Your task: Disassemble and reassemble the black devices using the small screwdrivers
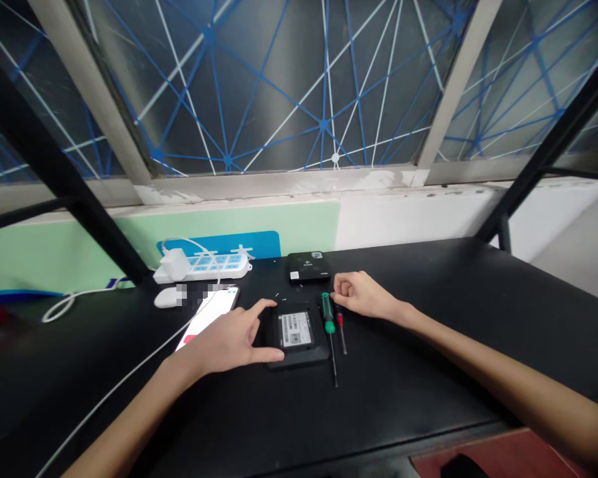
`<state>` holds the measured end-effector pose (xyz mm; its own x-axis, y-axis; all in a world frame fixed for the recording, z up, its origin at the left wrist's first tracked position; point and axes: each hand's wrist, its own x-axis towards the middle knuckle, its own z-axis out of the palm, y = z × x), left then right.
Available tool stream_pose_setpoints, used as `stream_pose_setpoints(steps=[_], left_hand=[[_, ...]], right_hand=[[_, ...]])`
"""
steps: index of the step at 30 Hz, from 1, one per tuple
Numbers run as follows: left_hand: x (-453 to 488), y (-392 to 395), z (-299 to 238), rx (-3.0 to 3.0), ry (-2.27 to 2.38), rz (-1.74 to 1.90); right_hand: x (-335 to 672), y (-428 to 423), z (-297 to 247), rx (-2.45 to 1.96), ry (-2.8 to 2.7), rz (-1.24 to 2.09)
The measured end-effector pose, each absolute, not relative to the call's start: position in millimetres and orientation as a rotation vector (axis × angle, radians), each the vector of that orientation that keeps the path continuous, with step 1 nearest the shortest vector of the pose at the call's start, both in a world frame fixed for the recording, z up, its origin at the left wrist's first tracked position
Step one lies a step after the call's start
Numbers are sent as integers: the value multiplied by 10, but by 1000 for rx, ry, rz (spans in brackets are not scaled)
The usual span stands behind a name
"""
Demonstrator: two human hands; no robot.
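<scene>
A flat black box [299,335] with a white label on its upper face lies on the black table [428,345]. My left hand [229,338] rests on the box's left edge, thumb and forefinger spread around its corner. My right hand [361,293] hovers just right of the box with its fingers curled in a loose pinch; what it holds, if anything, is too small to see. A green-handled screwdriver [329,325] and a smaller red-handled screwdriver [339,325] lie side by side just below the right hand. A second black box [307,266] sits behind.
A phone [210,315] with a lit screen lies left of the box, a white cable running from it. A white power strip [206,265] with a charger, and a small white oval object [165,298], sit at the back left. Tiny screws [279,297] dot the table.
</scene>
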<state>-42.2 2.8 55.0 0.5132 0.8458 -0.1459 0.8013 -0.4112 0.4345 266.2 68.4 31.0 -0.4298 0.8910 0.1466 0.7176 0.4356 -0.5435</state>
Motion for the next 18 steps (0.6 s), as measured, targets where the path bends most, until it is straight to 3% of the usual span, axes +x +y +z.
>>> stream_pose_setpoints(steps=[9, 15, 18], left_hand=[[-417, 21, 559, 2280, 1355, 130], [-413, 16, 561, 2280, 1367, 120], [-415, 15, 562, 2271, 1362, 115]], right_hand=[[2673, 692, 270, -1348, -2298, 532], [2696, 755, 370, -1211, -1893, 1012], [2718, 789, 400, -1093, -1617, 1063]])
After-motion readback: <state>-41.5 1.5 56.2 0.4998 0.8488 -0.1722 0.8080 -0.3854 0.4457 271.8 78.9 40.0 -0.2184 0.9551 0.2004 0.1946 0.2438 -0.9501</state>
